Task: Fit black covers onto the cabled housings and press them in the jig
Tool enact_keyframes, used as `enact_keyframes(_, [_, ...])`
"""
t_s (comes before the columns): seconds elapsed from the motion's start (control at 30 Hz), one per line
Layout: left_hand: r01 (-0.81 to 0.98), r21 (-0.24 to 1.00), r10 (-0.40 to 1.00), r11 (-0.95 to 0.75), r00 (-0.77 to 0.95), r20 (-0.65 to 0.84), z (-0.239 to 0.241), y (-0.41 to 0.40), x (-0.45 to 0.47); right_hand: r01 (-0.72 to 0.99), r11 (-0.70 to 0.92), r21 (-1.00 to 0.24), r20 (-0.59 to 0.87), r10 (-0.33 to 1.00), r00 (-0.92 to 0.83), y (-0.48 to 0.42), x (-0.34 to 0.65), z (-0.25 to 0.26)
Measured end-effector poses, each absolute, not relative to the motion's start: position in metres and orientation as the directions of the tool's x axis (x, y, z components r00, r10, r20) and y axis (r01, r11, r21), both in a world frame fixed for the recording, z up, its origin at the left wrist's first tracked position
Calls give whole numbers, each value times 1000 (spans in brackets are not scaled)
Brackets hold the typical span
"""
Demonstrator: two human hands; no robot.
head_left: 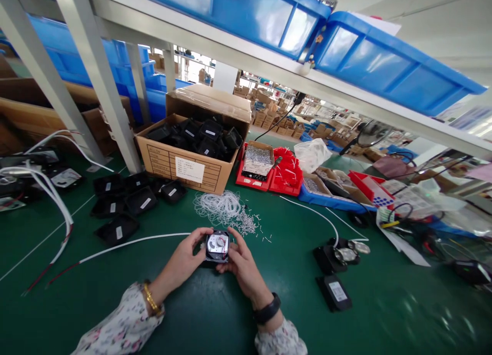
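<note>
Between my two hands is a small black housing with a silvery plate and fine wires showing inside. My left hand grips its left side, fingers on the far edge and thumb at the near left. My right hand closes on the right side, with some fingertips underneath. A white cable with a red bare end runs leftward from beside the housing across the green tabletop. Just beyond my hands lie a tangle of clear thin rings and a scatter of small screws.
Behind stands a cardboard box of black housings, with loose black covers beside it. Red trays and a blue tray hold small parts. Finished-looking black units lie right. A metal shelf with blue bins crosses above.
</note>
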State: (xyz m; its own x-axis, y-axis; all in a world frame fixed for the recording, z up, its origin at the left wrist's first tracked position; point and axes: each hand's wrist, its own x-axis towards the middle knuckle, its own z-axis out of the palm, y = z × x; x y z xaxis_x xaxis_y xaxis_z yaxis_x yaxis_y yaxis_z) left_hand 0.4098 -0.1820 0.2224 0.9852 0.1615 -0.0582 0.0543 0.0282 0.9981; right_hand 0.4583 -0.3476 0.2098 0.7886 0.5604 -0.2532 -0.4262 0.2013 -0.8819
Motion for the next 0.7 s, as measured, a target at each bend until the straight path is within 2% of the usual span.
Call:
enact_keyframes(0.3, [63, 991, 117, 122, 990, -78, 215, -187, 408, -470, 211, -857, -242, 641, 729, -354, 458, 212])
enact_keyframes(0.7, [53, 994, 170, 92, 983, -68, 210, -191, 407, -408, 247, -879, -203, 581, 788, -353, 450, 207])
